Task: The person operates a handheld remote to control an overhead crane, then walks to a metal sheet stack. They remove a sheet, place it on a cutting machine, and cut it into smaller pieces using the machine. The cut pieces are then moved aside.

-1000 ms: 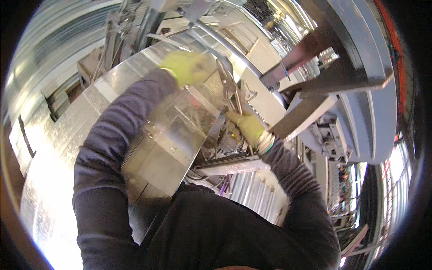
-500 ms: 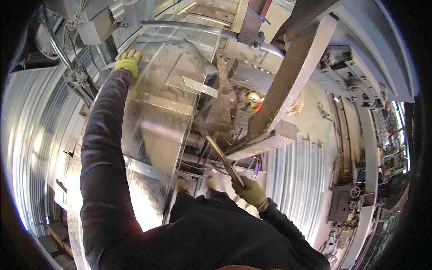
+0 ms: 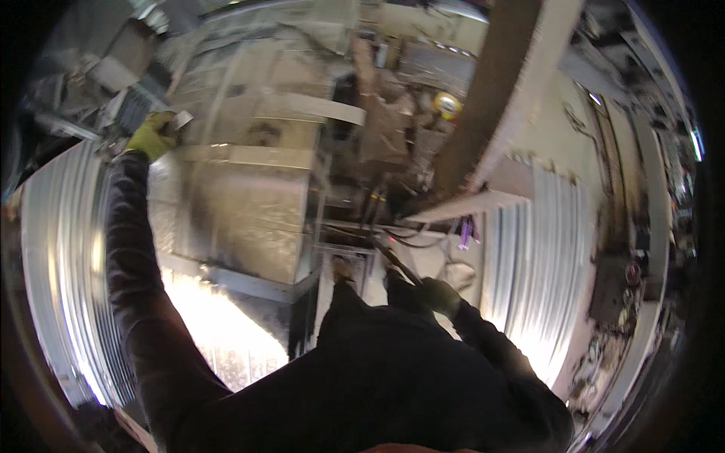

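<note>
Blurry frame. Left hand [image 3: 153,134] in a yellow-green glove reaches up and out, gripping the upper left corner of a large galvanized sheet-metal duct box [image 3: 242,204] — a small pale piece sits at the fingertips, unclear what. Right hand [image 3: 438,294], also gloved, held low near the body, closed around a long thin dark rod-like tool [image 3: 393,260] angled up-left toward the duct's lower right edge. Dark long sleeves on both arms. Corrugated shiny metal panels [image 3: 540,257] at right, a brown slanted beam [image 3: 491,98] above — small yellow round object [image 3: 447,104] just beside it.
</note>
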`<state>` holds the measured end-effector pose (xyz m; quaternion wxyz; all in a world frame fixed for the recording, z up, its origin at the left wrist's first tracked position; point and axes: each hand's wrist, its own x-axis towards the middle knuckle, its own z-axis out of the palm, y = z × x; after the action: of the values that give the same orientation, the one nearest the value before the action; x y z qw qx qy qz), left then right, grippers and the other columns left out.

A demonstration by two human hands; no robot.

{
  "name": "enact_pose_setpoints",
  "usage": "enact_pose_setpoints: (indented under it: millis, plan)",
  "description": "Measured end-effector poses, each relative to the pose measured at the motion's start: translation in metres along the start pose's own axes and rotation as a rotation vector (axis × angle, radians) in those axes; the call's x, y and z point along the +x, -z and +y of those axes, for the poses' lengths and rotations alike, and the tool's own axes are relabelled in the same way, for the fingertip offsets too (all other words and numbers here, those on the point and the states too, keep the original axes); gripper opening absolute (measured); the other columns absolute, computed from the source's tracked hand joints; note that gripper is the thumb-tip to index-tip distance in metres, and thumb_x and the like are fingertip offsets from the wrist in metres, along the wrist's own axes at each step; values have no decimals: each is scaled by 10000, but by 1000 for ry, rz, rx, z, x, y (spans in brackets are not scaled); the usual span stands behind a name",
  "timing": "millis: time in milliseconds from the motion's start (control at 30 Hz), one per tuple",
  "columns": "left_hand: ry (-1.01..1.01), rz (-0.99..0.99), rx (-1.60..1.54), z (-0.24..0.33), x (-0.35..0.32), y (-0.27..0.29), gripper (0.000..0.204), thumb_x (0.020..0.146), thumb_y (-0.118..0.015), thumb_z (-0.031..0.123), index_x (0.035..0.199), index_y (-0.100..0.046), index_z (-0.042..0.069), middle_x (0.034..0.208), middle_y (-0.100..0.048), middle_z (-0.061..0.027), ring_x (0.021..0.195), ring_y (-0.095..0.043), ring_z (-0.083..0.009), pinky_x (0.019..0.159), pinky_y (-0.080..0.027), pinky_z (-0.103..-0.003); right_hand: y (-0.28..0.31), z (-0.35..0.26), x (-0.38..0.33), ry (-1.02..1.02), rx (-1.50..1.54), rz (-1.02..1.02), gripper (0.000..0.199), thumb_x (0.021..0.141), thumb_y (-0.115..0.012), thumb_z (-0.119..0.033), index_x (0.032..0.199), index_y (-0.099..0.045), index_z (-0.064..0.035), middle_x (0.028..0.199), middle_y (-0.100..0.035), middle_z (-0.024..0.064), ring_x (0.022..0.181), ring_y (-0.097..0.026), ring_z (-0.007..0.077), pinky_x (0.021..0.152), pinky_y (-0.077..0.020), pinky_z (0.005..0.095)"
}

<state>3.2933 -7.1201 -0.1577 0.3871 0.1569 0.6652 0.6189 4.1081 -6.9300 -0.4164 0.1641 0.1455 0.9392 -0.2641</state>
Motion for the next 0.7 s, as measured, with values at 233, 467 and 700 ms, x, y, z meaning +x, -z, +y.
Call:
enact_pose_setpoints:
  millis: [233,467,700]
  plan:
    - [-425,504,681,-13,-110,109,425,904,-718,17,1317,-617,19,1043,-623,7,931,-588,-107,857,-512,-255,-58,44,8,-323,274,-161,550,966,-577,-546,1147,-703,-42,1080,-734,261,1037,-696,464,866,-552,526]
    - [-339,372,1084,-87,-174,186,393,920,-544,-58,1290,-610,55,1120,-664,-65,966,-642,-173,864,-564,-328,-37,38,-22,-481,297,-234,460,965,-567,-441,1041,-732,-19,1055,-729,265,1005,-711,440,865,-565,527]
    - [185,565,816,-128,-244,260,299,963,-618,192,1229,-642,59,1087,-676,-80,945,-677,-218,790,-568,-353,11,-13,-33,-443,345,-23,401,987,-551,-431,1094,-696,-73,981,-741,232,979,-712,433,848,-545,519]
